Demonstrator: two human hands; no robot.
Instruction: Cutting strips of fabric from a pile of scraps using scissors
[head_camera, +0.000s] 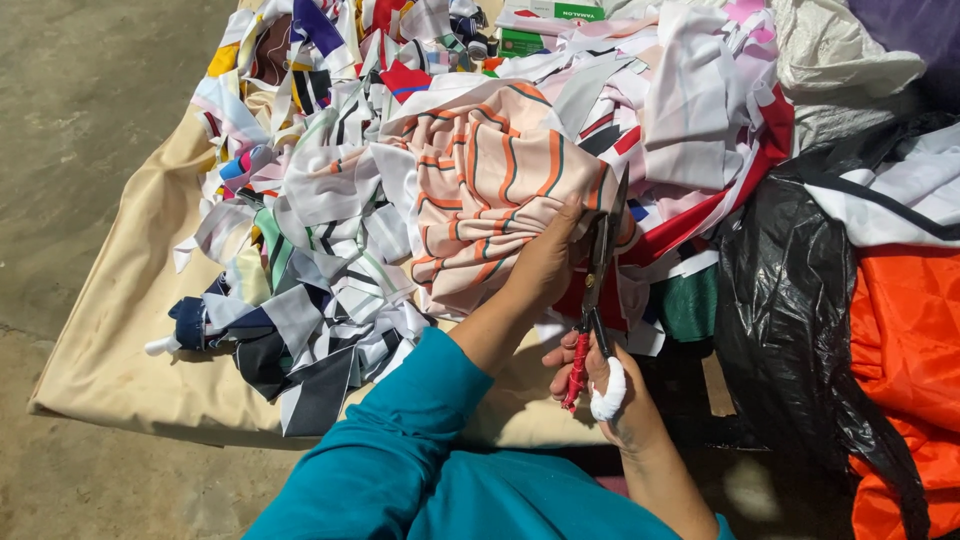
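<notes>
Concrete floor (80, 100) at far left. On it a beige sheet (120, 320), spread flat, its near edge folded under. A heap of fabric scraps (320, 290) covers the sheet's middle: white, grey, navy and striped strips, tangled and overlapping.

Left hand (545, 265), teal sleeve (400, 430) behind it, closed on a bunched peach cloth (490, 180) with orange and dark wavy stripes; fingers pinch its right edge. The cloth lies on top of the heap, just left of centre-right.

Right hand (610, 395) grips red-handled scissors (592, 300), fingers through the loops, one finger wrapped in white bandage. Blades point up and stand slightly apart, touching the cloth's edge just beside the left hand.

Behind the blades, more scraps in white, pink and red. Further right a black plastic bag (790, 310), crumpled, then orange fabric (910, 340) at the frame edge. A pale bag (840, 50) sits top right.
</notes>
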